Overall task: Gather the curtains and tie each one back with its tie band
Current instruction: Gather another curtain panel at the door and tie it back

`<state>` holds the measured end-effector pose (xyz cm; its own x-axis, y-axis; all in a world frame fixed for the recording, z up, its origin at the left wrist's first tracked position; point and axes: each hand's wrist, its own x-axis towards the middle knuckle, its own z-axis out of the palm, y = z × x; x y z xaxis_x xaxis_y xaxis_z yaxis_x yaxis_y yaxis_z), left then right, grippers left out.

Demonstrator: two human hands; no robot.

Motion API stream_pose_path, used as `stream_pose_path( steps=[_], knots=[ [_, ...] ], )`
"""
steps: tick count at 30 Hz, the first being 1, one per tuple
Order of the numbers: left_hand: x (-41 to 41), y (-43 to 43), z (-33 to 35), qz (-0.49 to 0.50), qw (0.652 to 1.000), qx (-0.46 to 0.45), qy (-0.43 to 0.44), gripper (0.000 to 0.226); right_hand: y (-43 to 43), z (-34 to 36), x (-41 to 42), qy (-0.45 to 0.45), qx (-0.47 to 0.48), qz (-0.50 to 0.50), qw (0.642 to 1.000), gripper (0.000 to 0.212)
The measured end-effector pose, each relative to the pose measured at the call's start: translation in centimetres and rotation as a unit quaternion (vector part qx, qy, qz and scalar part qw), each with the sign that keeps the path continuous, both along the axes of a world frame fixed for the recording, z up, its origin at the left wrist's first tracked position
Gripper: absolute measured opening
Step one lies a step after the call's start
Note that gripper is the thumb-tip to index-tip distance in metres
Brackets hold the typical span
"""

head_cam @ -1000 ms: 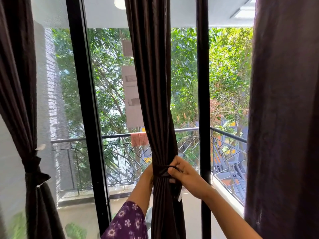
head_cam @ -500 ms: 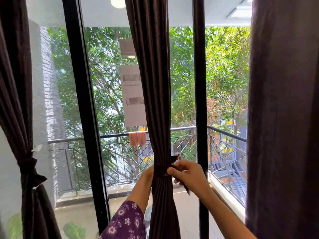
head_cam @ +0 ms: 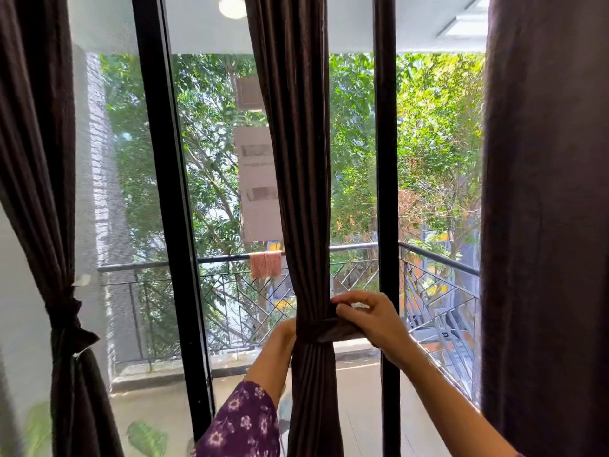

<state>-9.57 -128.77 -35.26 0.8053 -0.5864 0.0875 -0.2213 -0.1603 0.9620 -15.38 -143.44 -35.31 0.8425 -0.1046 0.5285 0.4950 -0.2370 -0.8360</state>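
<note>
Pale floor (head_cam: pixel 359 407); orange cloth (head_cam: pixel 265 264) draped over balcony railing (head_cam: pixel 224 258)

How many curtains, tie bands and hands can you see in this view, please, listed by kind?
Curtains: 3, namely left curtain, middle curtain, right curtain
Tie bands: 2, namely left tie band, middle tie band
Hands: 2, namely left hand, right hand
Total: 7

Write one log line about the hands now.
step: tying middle dark brown fabric curtain | right hand: pinches dark fabric tie band | left hand: behind curtain, fingers hidden | left-side dark curtain: tied
</note>
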Motion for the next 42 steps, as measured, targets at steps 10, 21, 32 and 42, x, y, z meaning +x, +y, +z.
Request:
stream_pose_path(
  steps=[10, 21, 32, 42],
  knots=[
    [-1.3, -1.0, -3.8, 0.069, 0.959, -0.223, 0.163, 0.046, 0.7, -0.5, 1.2, 0.044, -0.081, -0.140, 0.986, 0.013],
    [-3.3, -0.1, -4.0, 0.046, 0.947, -0.300, 0.102, 0.095, 0.6, -0.4, 2.5, 0.238, -0.034, -0.100, 0.966, 0.018],
    [-3.8, 0.8, -5.5, 0.038, 0.966, -0.216, -0.135, 0.086, -1.5, -1.1, -3.6, 0.183, 0.148, 0.010, 0.972, 0.033],
    [-5.4, 1.2, -5.9, 0.098, 0.954, -0.089, -0.269, 0.055, -1.4, 0.1, -7.6, 0.125, 0.008, -0.028, 0.992, 0.027]
  ],
)
